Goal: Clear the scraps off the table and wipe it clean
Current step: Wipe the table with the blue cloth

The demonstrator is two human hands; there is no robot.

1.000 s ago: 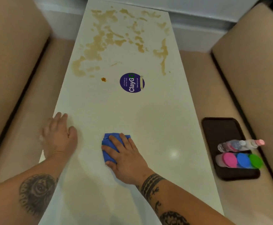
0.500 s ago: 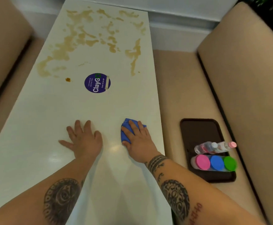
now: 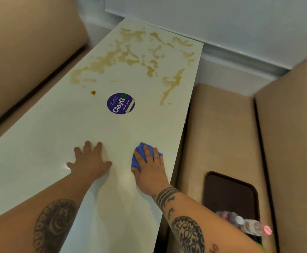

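A long white table (image 3: 58, 136) runs away from me. Brown spilled liquid (image 3: 130, 53) covers its far end, and one small brown crumb (image 3: 93, 92) lies near a round purple sticker (image 3: 120, 103). My right hand (image 3: 149, 167) presses flat on a folded blue cloth (image 3: 137, 159) near the table's right edge. My left hand (image 3: 89, 161) lies flat on the bare tabletop beside it, fingers spread, holding nothing.
Beige padded benches (image 3: 222, 128) flank the table on both sides. On the right bench sits a dark brown tray (image 3: 229, 192) holding clear plastic bottles (image 3: 245, 223) with pink and white caps. A pale wall closes the far end.
My right hand slid the blue cloth from the table's middle to near its right edge. My left hand moved from the left edge to the middle. My view has tilted and swung.
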